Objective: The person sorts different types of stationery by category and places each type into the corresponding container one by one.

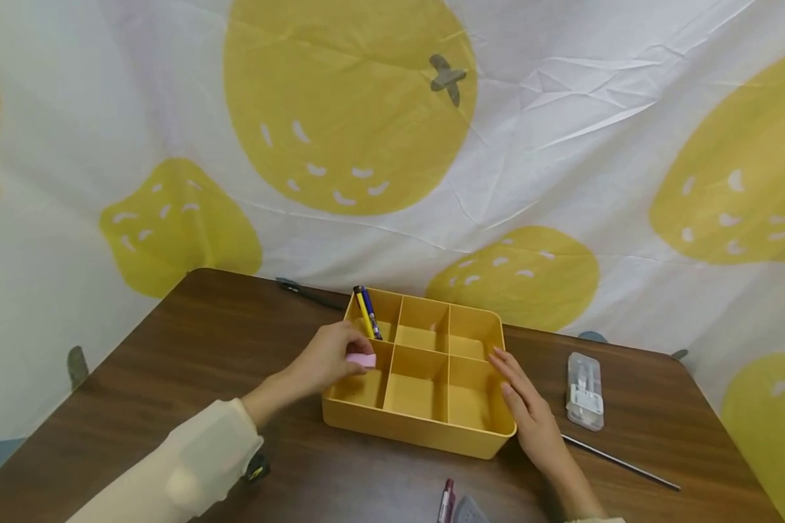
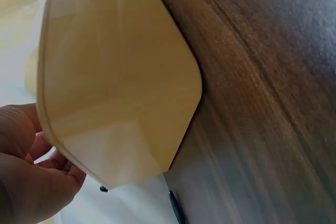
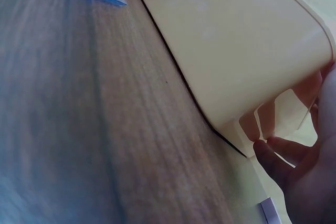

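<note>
A yellow divided organizer box stands on the table, its compartments in two rows of three. My left hand pinches a small pink block, which looks like an eraser, over the front left compartment. That block is hidden in the left wrist view, where the left hand shows beside the box rim. In the back left compartment lean a yellow pen and a blue pen. My right hand rests against the box's right side, fingertips touching the outer wall in the right wrist view.
Right of the box lie a clear plastic case and a thin metal rod. A dark red pen and a grey flat piece are at the front. A black pen lies behind left; a black-and-yellow object sits near the left sleeve.
</note>
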Demonstrator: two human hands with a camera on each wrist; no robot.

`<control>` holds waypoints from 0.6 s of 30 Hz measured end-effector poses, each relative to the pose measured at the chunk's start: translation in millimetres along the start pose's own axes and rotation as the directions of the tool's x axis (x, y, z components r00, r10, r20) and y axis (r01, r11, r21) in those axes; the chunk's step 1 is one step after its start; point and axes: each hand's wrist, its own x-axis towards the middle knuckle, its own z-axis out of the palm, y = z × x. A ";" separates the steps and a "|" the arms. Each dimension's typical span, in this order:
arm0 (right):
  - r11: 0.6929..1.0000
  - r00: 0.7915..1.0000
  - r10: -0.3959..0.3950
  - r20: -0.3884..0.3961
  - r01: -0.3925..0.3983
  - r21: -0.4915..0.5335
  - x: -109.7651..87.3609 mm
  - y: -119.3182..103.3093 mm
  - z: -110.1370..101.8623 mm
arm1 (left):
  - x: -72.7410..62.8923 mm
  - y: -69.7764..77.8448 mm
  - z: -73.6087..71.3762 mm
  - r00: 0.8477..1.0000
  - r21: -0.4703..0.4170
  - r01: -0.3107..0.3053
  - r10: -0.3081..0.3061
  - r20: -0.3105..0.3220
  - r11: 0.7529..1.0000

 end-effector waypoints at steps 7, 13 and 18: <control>1.000 1.000 0.007 0.002 -0.007 -0.011 2.5 -22.9 0.3 | 3.8 1.6 6.3 0.999 0.021 -0.014 0.014 0.035 1.000; 1.000 1.000 0.004 0.001 -0.004 -0.007 2.1 -21.3 0.5 | 6.2 3.8 12.3 0.998 0.077 -0.032 0.027 0.059 0.996; 1.000 1.000 -0.004 -0.002 0.004 -0.013 1.9 -19.0 0.6 | 6.7 7.5 17.7 0.998 0.135 -0.007 0.000 0.058 0.991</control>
